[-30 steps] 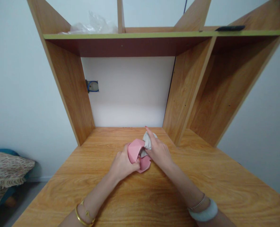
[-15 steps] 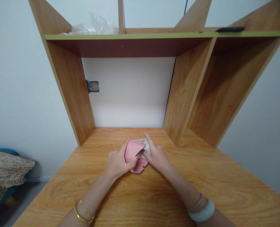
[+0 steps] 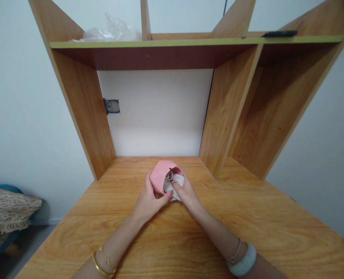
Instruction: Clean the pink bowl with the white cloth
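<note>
A pink, faceted hollow container (image 3: pixel 159 174) is tilted above the desk, its notched opening turned toward me and to the right. My left hand (image 3: pixel 148 197) is closed around its left side, thumb at the lower rim. Bunched at the opening is a whitish cloth (image 3: pixel 178 179), part of it inside and part hanging below the rim. My right hand (image 3: pixel 188 193) grips this cloth, its fingers partly hidden by cloth and container. Something pale and rounded shows inside the opening, too small to make out.
Beneath my hands lies the wood-grain desk (image 3: pixel 172 240). Upright wooden panels (image 3: pixel 224 116) and an overhead shelf (image 3: pixel 172 43) frame the back. That shelf carries a clear plastic bag (image 3: pixel 110 33) and a dark flat object (image 3: pixel 280 34). A patterned fabric (image 3: pixel 12 207) lies at far left.
The container has been turned, so its opening now faces more toward me and its pink lower flap no longer shows. The cloth has shifted down with my right hand.
</note>
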### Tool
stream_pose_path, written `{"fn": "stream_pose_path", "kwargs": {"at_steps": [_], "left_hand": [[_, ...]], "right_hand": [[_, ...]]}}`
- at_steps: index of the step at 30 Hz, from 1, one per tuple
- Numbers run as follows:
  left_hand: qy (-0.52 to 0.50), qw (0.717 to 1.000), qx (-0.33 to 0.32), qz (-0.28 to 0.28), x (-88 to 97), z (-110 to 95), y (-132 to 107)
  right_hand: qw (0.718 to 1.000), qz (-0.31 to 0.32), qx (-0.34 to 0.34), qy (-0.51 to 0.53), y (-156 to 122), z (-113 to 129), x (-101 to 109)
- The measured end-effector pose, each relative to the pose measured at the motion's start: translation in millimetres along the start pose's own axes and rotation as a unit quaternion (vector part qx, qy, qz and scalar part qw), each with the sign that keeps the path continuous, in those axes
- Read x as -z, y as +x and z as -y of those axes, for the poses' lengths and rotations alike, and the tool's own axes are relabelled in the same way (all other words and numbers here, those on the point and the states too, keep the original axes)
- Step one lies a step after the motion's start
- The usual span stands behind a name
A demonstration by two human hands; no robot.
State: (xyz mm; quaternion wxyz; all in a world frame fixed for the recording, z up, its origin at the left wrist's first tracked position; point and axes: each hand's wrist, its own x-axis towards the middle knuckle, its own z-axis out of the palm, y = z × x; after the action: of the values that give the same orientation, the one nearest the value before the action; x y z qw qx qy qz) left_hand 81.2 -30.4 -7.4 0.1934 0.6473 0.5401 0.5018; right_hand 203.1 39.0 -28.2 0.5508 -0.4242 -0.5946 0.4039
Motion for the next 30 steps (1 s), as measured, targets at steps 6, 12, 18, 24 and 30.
{"fn": "stream_pose_path", "kwargs": {"at_steps": [6, 12, 18, 24, 30], "left_hand": [[0.057, 0.998, 0.024, 0.006, 8.8, -6, 2], [0.178, 0.984, 0.006, 0.032, 11.3, -8, 1], [0.286, 0.956, -0.022, 0.055, 19.7, -10, 2], [0.316, 0.946, -0.03, 0.067, 23.0, -13, 2], [0.203, 0.979, 0.003, 0.018, 19.1, -5, 6]], "right_hand": [[0.973, -0.013, -0.023, -0.228, 6, 15, 12], [0.873, 0.005, 0.027, -0.486, -1, 37, 27], [0.815, 0.056, 0.139, -0.56, -8, 47, 27], [0.83, 0.09, 0.151, -0.529, -9, 43, 29], [0.91, 0.038, 0.093, -0.402, -4, 28, 29]]}}
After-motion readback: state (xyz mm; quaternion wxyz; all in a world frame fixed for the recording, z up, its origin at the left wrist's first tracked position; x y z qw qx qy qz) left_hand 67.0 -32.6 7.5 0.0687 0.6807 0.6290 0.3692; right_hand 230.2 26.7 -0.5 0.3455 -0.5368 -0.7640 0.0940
